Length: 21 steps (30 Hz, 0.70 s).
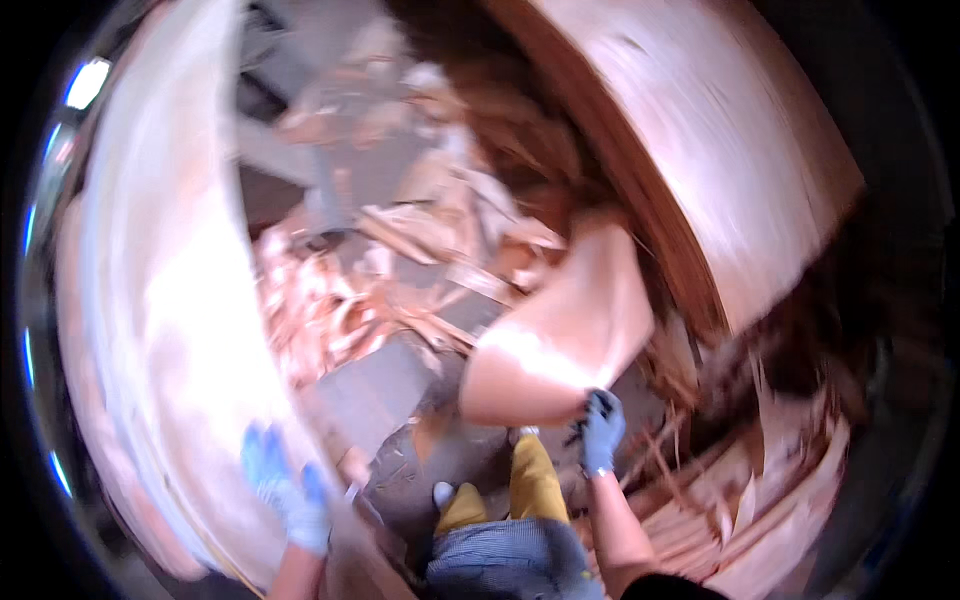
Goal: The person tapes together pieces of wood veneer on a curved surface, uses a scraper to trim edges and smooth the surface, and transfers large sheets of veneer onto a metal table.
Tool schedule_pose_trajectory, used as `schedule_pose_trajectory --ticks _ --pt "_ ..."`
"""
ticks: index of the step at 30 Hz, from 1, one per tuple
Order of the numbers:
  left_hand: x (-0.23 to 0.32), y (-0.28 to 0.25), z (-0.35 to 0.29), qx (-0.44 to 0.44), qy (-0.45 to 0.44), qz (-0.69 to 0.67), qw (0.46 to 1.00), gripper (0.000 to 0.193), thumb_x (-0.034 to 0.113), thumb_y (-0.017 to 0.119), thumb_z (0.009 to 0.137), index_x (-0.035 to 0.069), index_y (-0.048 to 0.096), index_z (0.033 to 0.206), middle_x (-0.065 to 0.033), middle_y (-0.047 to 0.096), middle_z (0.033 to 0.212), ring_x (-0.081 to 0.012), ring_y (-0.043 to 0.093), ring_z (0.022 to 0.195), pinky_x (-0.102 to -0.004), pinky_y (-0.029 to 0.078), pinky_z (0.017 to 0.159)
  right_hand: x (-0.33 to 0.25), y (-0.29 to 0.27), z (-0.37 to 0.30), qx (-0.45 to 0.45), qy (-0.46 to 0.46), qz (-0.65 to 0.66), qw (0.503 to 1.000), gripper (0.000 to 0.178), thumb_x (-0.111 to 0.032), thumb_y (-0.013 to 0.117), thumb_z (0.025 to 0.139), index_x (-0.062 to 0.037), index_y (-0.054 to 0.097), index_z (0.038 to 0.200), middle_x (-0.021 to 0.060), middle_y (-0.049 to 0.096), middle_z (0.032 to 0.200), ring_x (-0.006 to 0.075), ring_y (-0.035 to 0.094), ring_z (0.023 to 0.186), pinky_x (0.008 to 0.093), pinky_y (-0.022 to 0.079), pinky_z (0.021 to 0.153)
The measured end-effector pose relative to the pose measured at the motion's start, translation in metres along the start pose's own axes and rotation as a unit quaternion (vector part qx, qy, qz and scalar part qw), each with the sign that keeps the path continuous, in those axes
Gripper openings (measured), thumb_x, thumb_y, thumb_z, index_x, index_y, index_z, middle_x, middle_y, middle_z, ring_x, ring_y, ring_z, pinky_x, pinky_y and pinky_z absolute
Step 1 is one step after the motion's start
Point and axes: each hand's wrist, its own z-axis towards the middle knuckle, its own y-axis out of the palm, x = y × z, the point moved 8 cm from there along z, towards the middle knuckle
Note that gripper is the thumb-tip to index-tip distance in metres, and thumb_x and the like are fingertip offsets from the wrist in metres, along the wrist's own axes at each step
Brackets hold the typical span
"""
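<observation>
My right hand (600, 430), in a blue glove with dark fingertips, is closed on the near edge of a thin, bent wood veneer sheet (560, 330). The sheet curls up and away in front of my legs. My left hand (285, 490), gloved in blue, lies with fingers spread on a long pale wood surface (190, 260) that runs along my left side. Motion blur hides the finer details of both hands.
On my right rises a thick stack of pale sheets (700, 130) with a brown layered edge. Veneer scraps (320, 310) and broken strips litter the floor ahead. More torn veneer (740, 500) is heaped at lower right. A grey flat piece (370, 395) lies near my feet.
</observation>
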Motion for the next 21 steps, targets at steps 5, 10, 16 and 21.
schedule_pose_trajectory --ticks 5,10,16,21 --pt "-0.002 -0.038 0.013 0.073 0.037 -0.096 0.992 0.057 0.032 0.058 0.077 0.004 0.048 0.125 -0.0198 0.039 0.133 -0.0375 0.033 0.126 -0.0527 0.022 0.103 -0.050 -0.058 -0.064 0.008 -0.220 -0.116 0.968 0.016 0.002 0.055 0.087 0.0016 0.062 0.102 0.0082 0.064 0.099 0.0173 0.058 0.090 0.0301 0.047 0.084" --pt "-0.002 -0.041 -0.003 0.167 0.091 -0.182 0.965 0.061 0.039 0.052 0.085 0.007 0.041 0.135 -0.0205 0.037 0.139 -0.0381 0.032 0.129 -0.0517 0.020 0.107 -0.150 -0.109 -0.210 -0.036 -0.463 -0.187 0.865 0.021 -0.006 0.058 0.089 0.0017 0.060 0.109 0.0113 0.065 0.098 0.0197 0.058 0.081 0.0338 0.050 0.069" --pt "-0.062 -0.057 -0.171 0.099 0.168 -0.305 0.932 0.058 0.033 0.050 0.088 0.010 0.036 0.139 -0.0141 0.037 0.142 -0.0319 0.033 0.131 -0.0463 0.024 0.109 -0.255 -0.075 -0.448 -0.094 -0.566 -0.150 0.805 0.017 -0.002 0.062 0.086 0.0036 0.063 0.102 0.0117 0.066 0.093 0.0173 0.058 0.078 0.0296 0.050 0.073" --pt "-0.142 -0.052 -0.271 0.091 0.117 -0.346 0.927 0.054 0.027 0.054 0.084 0.006 0.042 0.132 -0.0144 0.045 0.133 -0.0322 0.040 0.123 -0.0453 0.029 0.105 -0.302 -0.058 -0.561 -0.192 -0.675 -0.234 0.673 0.012 -0.002 0.054 0.089 -0.0028 0.060 0.100 0.0027 0.055 0.086 0.0135 0.052 0.080 0.0255 0.043 0.071"
